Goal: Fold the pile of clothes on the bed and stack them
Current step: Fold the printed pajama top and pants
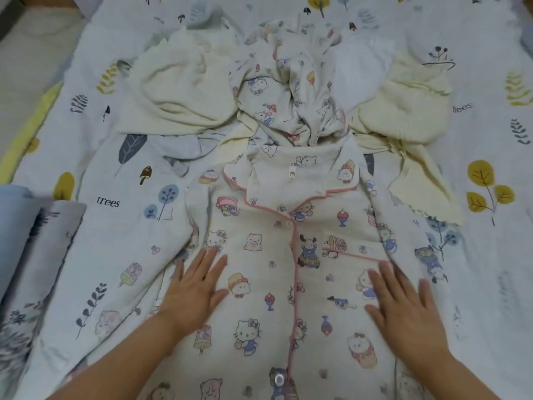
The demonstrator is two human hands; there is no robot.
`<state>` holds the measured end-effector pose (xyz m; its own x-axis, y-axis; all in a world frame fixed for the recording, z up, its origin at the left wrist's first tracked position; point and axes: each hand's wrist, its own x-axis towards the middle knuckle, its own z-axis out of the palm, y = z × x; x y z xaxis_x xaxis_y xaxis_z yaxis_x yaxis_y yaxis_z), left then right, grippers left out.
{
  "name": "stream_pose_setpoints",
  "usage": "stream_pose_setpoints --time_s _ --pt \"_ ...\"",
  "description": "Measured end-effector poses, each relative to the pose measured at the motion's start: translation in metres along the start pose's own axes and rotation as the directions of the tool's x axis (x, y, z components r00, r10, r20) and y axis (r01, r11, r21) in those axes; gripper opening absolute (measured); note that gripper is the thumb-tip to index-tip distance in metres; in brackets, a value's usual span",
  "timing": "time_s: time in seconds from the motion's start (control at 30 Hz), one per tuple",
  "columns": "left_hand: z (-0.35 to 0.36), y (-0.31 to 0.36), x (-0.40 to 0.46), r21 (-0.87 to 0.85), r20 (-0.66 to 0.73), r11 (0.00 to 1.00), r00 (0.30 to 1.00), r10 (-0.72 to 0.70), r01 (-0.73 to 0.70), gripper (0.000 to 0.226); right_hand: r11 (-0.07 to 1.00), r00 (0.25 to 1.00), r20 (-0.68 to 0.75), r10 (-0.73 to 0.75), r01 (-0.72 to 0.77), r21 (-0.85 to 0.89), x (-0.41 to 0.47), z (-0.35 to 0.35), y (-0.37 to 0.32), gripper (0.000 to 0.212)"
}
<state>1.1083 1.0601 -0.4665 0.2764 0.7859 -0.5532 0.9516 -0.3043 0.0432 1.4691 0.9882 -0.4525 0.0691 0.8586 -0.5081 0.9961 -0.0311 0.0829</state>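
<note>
- right now the pajama top (271, 255) lies face up and buttoned on the bed sheet (109, 168), collar away from the person, just in front of the unfolded pile (288, 96).
- the left hand (196, 293) rests flat and spread, grasping nothing, on the shirt's left side near the sleeve seam.
- the right hand (403, 307) is likewise flat with open fingers, below the chest pocket (349, 246).
- the step looks like smoothing before the fold, so it likely pays to sweep both palms outward from the pink-piped placket (294, 269) toward the side seams.
- the sleeves look rumpled at either edge; flattening them first should give straighter fold lines.
- pressing lightly seems wise, as thin cotton bunches under a dragging palm.
- no folded stack is visible yet, so the task seems barely started.
</note>
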Motion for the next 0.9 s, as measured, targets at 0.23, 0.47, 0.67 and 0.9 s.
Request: stream_pose_setpoints --time_s 0.23,0.47,0.67,0.9 --pt "-0.002 0.017 -0.067 -0.210 -0.308 0.972 0.936 -0.170 0.108 0.047 0.942 0.947 -0.126 0.295 -0.266 0.205 -0.063 -0.001 -0.023 0.061" --pt "0.026 0.015 -0.111 -0.207 -0.172 0.928 0.922 -0.346 0.310 0.046 0.944 0.952 -0.032 0.304 -0.296 0.148 -0.092 0.019 0.006 0.053" --pt "0.032 0.019 -0.123 -0.385 -0.161 0.830 0.857 -0.490 0.403 0.044 0.930 0.899 -0.278 0.340 -0.277 0.240 -0.110 0.018 -0.010 0.052" --pt "0.032 0.011 -0.141 -0.509 -0.060 0.753 0.855 -0.514 0.417 0.057 0.835 0.868 0.160 0.469 -0.496 0.240 -0.138 0.065 -0.064 0.045"
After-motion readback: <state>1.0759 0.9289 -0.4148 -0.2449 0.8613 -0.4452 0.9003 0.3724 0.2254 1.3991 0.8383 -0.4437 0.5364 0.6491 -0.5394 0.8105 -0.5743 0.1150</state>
